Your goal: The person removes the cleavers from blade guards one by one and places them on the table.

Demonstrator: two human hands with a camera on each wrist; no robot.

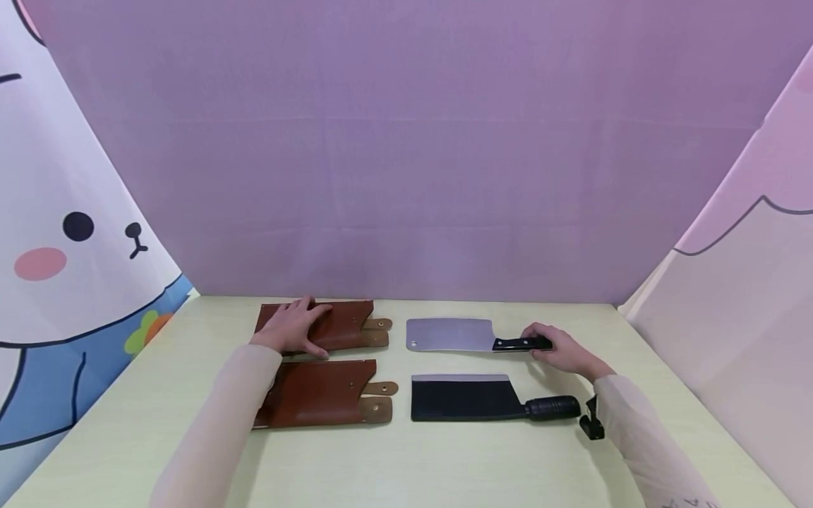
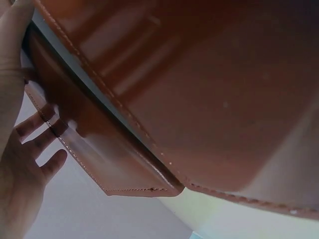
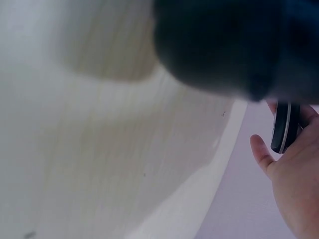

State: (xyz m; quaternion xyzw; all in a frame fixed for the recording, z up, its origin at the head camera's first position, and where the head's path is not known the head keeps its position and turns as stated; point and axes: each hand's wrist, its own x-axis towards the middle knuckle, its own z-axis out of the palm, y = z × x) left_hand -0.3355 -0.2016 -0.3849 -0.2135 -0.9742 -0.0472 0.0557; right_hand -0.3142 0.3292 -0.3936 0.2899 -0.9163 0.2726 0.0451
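My left hand (image 1: 293, 327) lies over the far brown leather knife sheath (image 1: 343, 323), its fingers spread toward the back edge and the thumb at the front edge. In the left wrist view the fingers (image 2: 42, 132) reach along the stitched border of that sheath (image 2: 99, 144). On the right, my right hand (image 1: 562, 349) grips the butt of the black handle (image 1: 514, 344) of a cleaver with a plain silver blade (image 1: 451, 335). The right wrist view shows the handle end (image 3: 284, 129) among the fingers, the thumb standing out beside it.
A second brown sheath (image 1: 317, 395) lies nearer on the pale table (image 1: 406, 466), under the left forearm. Beside it is a black-bladed cleaver (image 1: 466, 401) with a ribbed round handle (image 1: 552, 407), close to the right wrist. A purple backdrop (image 1: 406, 155) rises behind the table.
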